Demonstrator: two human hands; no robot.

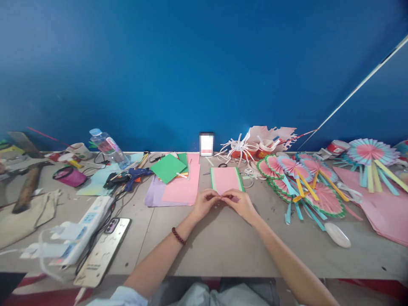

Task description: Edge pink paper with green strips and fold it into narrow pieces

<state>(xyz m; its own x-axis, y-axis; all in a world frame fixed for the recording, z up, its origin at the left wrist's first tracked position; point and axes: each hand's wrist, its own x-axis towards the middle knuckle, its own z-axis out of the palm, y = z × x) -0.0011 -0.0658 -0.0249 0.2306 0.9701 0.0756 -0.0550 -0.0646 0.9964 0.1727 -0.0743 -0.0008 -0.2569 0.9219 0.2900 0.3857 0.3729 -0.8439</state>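
Note:
A pink paper sheet (225, 178) with green strips along its left and right sides lies before me. At its near edge, my left hand (205, 201) is closed in a pinch, wearing a beaded bracelet on the wrist. My right hand (239, 204) pinches the same edge from the other side, and the fingertips of both hands meet. The exact fold or grip under the fingers is hidden. To the left lie green paper squares (167, 168) on top of larger pink sheets (183, 193) and purple sheets (153, 197).
Folded paper fans (323, 197) pile up on the right, beside a white oval object (338, 235). Left are a power strip (91, 219), a phone (105, 250), a blue glue gun (134, 176), a water bottle (110, 146) and a hammer (27, 189). A blue wall (204, 76) stands behind.

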